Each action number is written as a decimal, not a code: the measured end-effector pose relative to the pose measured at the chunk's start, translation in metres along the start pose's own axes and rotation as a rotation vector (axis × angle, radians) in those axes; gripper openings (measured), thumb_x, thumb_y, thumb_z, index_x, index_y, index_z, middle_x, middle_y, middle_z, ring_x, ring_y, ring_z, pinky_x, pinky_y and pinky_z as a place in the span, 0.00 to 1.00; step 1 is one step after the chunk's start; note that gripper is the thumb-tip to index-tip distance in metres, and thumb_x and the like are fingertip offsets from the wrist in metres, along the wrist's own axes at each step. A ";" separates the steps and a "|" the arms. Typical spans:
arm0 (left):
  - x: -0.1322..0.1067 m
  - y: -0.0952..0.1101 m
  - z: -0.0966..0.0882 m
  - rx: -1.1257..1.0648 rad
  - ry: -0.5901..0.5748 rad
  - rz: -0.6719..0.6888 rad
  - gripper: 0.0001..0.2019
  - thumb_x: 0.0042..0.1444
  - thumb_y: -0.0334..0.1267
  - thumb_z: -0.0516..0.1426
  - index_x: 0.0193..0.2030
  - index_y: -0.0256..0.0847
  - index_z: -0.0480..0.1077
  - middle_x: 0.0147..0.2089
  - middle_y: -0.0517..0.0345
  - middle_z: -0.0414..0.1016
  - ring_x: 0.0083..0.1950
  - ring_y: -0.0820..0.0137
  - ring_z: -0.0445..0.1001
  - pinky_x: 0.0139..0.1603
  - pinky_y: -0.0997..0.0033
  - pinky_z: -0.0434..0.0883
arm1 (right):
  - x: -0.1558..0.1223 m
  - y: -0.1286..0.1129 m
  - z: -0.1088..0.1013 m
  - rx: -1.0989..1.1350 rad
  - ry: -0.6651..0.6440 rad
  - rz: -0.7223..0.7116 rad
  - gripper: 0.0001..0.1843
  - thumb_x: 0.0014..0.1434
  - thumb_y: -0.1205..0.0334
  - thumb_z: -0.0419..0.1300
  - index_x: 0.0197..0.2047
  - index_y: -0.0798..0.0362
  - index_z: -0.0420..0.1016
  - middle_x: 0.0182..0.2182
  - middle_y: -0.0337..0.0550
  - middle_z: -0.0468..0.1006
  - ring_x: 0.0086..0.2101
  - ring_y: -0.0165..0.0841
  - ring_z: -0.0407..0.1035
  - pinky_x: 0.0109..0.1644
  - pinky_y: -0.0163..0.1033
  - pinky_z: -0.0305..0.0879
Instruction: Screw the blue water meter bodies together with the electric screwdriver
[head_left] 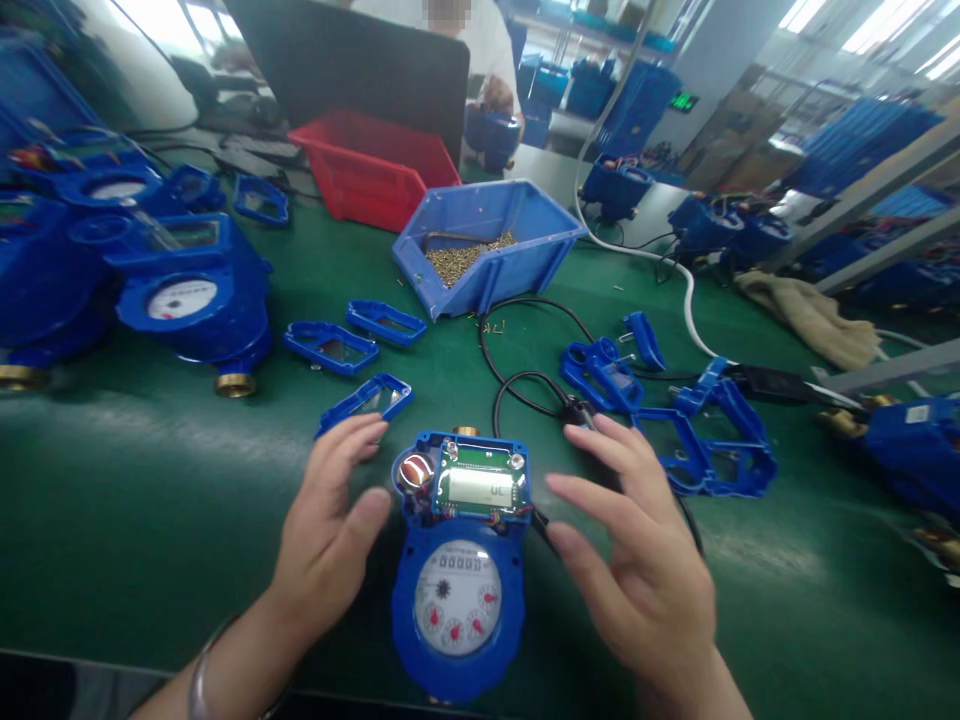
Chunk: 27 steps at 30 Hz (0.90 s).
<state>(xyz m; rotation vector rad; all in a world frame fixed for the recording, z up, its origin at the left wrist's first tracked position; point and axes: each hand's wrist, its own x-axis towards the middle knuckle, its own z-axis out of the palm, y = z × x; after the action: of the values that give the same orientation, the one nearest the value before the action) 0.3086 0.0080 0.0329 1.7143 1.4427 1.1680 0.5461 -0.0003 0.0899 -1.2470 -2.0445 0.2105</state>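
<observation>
A blue water meter (405,600) lies on the green bench between my hands. Its round dial (459,600) faces up, and above that an uncovered circuit board carries a small lit display (480,488). My left hand (330,520) is held open just left of the meter, thumb apart from the fingers, with nothing in it. On the other side my right hand (637,540) is open too, fingers spread, beside the display housing. A black cable (517,380) runs behind the meter and passes near my right fingers. One blue frame cover (367,400) lies just beyond my left fingertips.
A blue bin (517,270) with small brass screws stands ahead, next to a red bin (360,180). Assembled meters (195,300) crowd the left. More blue covers (705,440) lie at right near a white cord (690,300). A person (487,60) sits across the bench.
</observation>
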 end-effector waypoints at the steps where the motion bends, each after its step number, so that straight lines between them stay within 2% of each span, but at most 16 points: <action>1: 0.004 -0.003 -0.005 0.118 0.059 0.000 0.18 0.60 0.43 0.49 0.55 0.42 0.62 0.59 0.48 0.62 0.59 0.58 0.62 0.57 0.56 0.64 | -0.004 0.001 -0.002 0.038 0.084 0.036 0.09 0.57 0.68 0.58 0.42 0.53 0.72 0.50 0.52 0.70 0.55 0.46 0.60 0.58 0.63 0.52; 3: 0.013 -0.014 -0.014 0.398 0.079 0.022 0.18 0.58 0.44 0.51 0.51 0.37 0.65 0.55 0.44 0.66 0.57 0.55 0.65 0.56 0.53 0.64 | -0.011 0.003 -0.003 0.101 0.214 0.117 0.08 0.56 0.71 0.57 0.40 0.54 0.72 0.47 0.49 0.72 0.50 0.42 0.66 0.56 0.57 0.58; 6: 0.022 -0.037 -0.020 0.761 -0.074 0.121 0.17 0.55 0.42 0.52 0.48 0.33 0.67 0.53 0.38 0.69 0.58 0.48 0.64 0.58 0.45 0.59 | -0.022 0.002 0.001 0.188 0.310 0.241 0.06 0.56 0.73 0.57 0.36 0.53 0.71 0.44 0.47 0.73 0.47 0.39 0.68 0.53 0.52 0.62; 9: 0.026 -0.051 -0.025 0.866 -0.134 0.128 0.13 0.56 0.38 0.51 0.44 0.34 0.69 0.48 0.41 0.74 0.54 0.51 0.69 0.59 0.44 0.56 | -0.030 -0.002 0.008 0.314 0.395 0.317 0.08 0.55 0.73 0.58 0.37 0.52 0.66 0.43 0.47 0.73 0.47 0.38 0.68 0.52 0.51 0.63; 10: 0.027 -0.050 -0.027 0.840 -0.105 0.083 0.12 0.56 0.38 0.51 0.42 0.35 0.69 0.45 0.43 0.75 0.50 0.53 0.71 0.58 0.46 0.58 | -0.031 -0.004 0.009 0.347 0.415 0.324 0.10 0.55 0.73 0.58 0.38 0.51 0.65 0.43 0.47 0.73 0.47 0.38 0.68 0.52 0.51 0.63; 12: 0.025 -0.039 -0.037 0.718 0.035 -0.081 0.11 0.54 0.42 0.54 0.40 0.38 0.69 0.38 0.50 0.75 0.42 0.57 0.72 0.53 0.51 0.64 | -0.034 -0.007 0.010 0.372 0.413 0.327 0.12 0.55 0.73 0.58 0.41 0.51 0.64 0.43 0.47 0.73 0.47 0.38 0.68 0.52 0.51 0.63; 15: 0.016 -0.005 -0.055 0.240 0.290 -0.377 0.14 0.50 0.45 0.59 0.43 0.43 0.69 0.32 0.61 0.71 0.38 0.63 0.70 0.45 0.62 0.67 | -0.037 -0.013 0.009 0.363 0.335 0.311 0.16 0.55 0.74 0.57 0.46 0.50 0.65 0.46 0.49 0.70 0.50 0.39 0.65 0.54 0.53 0.61; 17: 0.008 0.019 -0.065 -0.077 0.326 -0.451 0.14 0.52 0.44 0.58 0.45 0.44 0.69 0.32 0.62 0.71 0.37 0.67 0.70 0.42 0.65 0.68 | -0.037 -0.017 0.008 0.352 0.270 0.274 0.19 0.56 0.74 0.57 0.49 0.49 0.64 0.48 0.50 0.69 0.52 0.40 0.63 0.55 0.54 0.60; 19: 0.000 0.039 -0.069 -0.262 0.247 -0.452 0.11 0.52 0.42 0.57 0.41 0.41 0.70 0.29 0.60 0.72 0.32 0.69 0.71 0.36 0.68 0.70 | -0.035 -0.023 0.006 0.352 0.185 0.207 0.23 0.57 0.73 0.57 0.54 0.48 0.61 0.51 0.51 0.67 0.54 0.41 0.61 0.57 0.54 0.60; 22: -0.006 0.060 -0.065 -0.530 -0.023 -0.532 0.11 0.46 0.42 0.60 0.34 0.37 0.73 0.22 0.58 0.70 0.24 0.71 0.67 0.25 0.71 0.67 | -0.029 -0.035 -0.001 0.314 -0.024 0.030 0.34 0.57 0.66 0.60 0.63 0.50 0.51 0.60 0.54 0.57 0.60 0.43 0.53 0.62 0.53 0.55; 25: -0.008 0.077 -0.050 -0.704 -0.307 -0.641 0.15 0.41 0.42 0.64 0.35 0.36 0.76 0.22 0.57 0.71 0.22 0.73 0.66 0.23 0.73 0.66 | -0.023 -0.043 -0.012 0.216 -0.224 -0.140 0.44 0.54 0.60 0.63 0.66 0.54 0.43 0.65 0.57 0.43 0.64 0.45 0.41 0.65 0.52 0.48; 27: -0.008 0.086 -0.038 -0.716 -0.420 -0.637 0.15 0.41 0.42 0.64 0.35 0.36 0.76 0.22 0.58 0.71 0.21 0.73 0.65 0.23 0.73 0.65 | -0.023 -0.045 -0.017 0.192 -0.303 -0.193 0.42 0.54 0.59 0.64 0.65 0.54 0.46 0.65 0.57 0.45 0.64 0.45 0.43 0.65 0.51 0.49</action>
<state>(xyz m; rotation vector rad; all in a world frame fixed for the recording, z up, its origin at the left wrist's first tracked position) 0.3123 -0.0220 0.1220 0.8366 1.0069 0.7630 0.5316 -0.0466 0.1122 -0.9385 -2.3229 0.5174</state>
